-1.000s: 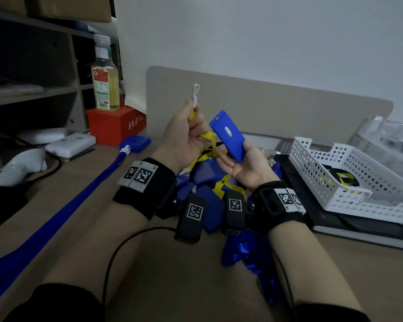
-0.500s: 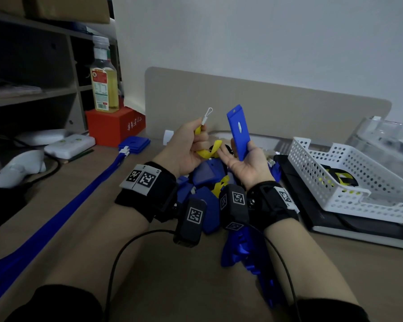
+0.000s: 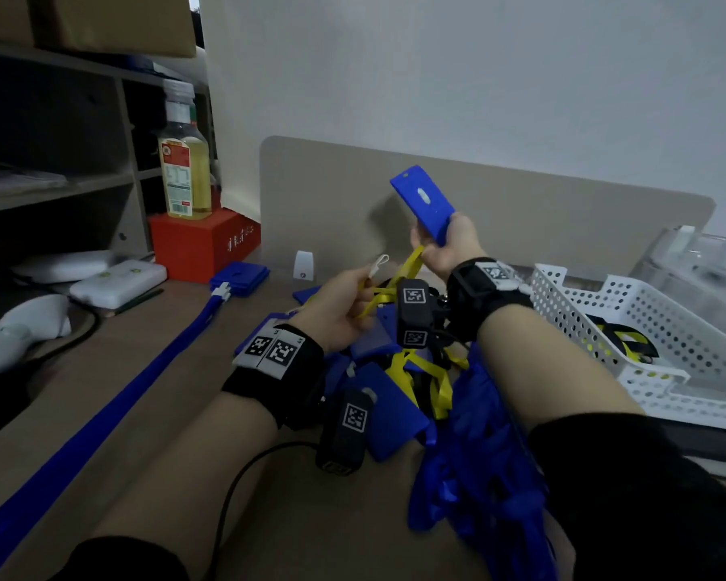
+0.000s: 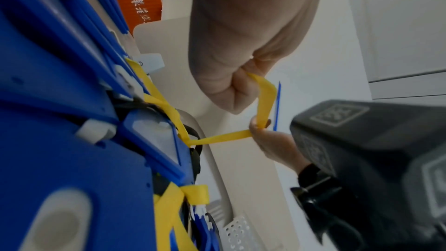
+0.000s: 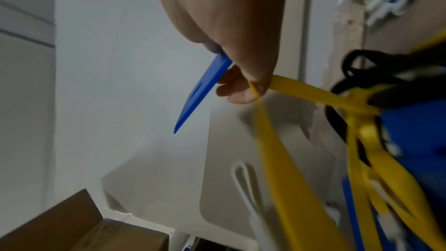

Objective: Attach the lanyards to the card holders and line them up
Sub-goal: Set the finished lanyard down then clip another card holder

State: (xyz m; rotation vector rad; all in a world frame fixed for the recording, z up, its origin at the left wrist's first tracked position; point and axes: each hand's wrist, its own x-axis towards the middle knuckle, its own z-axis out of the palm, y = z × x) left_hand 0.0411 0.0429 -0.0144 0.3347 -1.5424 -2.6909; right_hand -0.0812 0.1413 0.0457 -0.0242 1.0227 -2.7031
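You are pinching the yellow lanyard [image 3: 395, 287] in your left hand [image 3: 344, 312] while your right hand [image 3: 449, 245] is gripping the blue card holder [image 3: 422, 207] and a strand of the strap, which probably needs freeing before its white loop [image 3: 379, 262] is threaded through the holder's slot.

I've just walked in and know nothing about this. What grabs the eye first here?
The blue card holder raised in the right hand, with a yellow lanyard trailing from that hand to the left hand, which pinches its white loop end. Beneath the wrists lies a heap of blue holders and ribbons on the desk, with a white basket at the right.
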